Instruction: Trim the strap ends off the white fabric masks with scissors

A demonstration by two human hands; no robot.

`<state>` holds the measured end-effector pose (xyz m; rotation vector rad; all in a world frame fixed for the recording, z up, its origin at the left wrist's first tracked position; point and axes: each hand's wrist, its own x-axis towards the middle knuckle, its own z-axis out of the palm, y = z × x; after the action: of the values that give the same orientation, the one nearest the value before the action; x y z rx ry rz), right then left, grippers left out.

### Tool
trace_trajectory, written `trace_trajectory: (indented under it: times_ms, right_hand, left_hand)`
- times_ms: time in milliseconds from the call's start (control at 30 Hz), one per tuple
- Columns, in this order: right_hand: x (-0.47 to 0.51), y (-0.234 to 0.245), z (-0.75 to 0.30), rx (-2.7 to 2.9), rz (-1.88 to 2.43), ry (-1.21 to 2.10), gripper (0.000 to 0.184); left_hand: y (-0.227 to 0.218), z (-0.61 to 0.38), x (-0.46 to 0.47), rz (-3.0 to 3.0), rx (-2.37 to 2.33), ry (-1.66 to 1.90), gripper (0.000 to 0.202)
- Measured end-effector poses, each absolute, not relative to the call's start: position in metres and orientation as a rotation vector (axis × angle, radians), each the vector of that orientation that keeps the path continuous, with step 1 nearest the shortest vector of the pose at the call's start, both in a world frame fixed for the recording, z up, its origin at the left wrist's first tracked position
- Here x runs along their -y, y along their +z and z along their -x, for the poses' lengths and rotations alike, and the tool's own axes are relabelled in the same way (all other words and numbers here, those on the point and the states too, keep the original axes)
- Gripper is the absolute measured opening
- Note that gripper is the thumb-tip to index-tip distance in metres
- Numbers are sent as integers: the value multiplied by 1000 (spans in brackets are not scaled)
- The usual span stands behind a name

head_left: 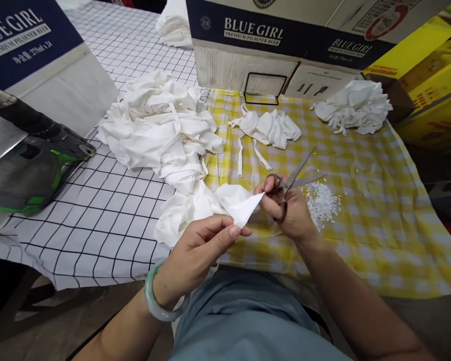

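Observation:
My left hand (210,243), a green bangle at its wrist, pinches the edge of a white cloth garment (238,200) between thumb and fingers. Scissors (291,183) are in my right hand (291,213), their blades spread and pointing away to the upper right. The fingertips of that hand also meet the pulled-out corner of the garment, which is stretched between both hands. The garment trails left toward a large heap of white garments (154,125). Beside my right hand lies a pile of small white clippings (323,203).
A smaller white garment (270,128) with two loose straps lies ahead, and another white bundle (355,105) at the back right. Cardboard boxes (244,65) stand behind. On the left is a dark tool with green parts (41,155). Yellow checked cloth (379,225) covers the right side.

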<state>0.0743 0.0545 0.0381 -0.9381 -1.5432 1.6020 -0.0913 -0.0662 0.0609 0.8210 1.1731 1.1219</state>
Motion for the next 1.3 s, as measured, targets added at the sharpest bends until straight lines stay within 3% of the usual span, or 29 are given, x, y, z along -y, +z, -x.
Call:
trace_trajectory:
  times_ms: [167,367,567,700,1300]
  right_hand:
    - [-14,10,-64,1407,991,1723,40]
    - [8,-5,-80,1394,1091,1741,35]
    - [-18,16,-151,2032,1362,1004,37]
    - [-22,17,-166,2258,1378,817,38]
    - [-34,11,-162,2247,1399,919,48]
  left_hand:
    - [71,82,50,-1225,-1369,1391,19]
    - [47,50,21,-745,-1059,1482,21]
    - [18,24,9,-927,-1216,1380,26]
    - [10,10,7,-1078,-1294,1318,25]
    - [-5,3,1,-1242,-1324,1254,24]
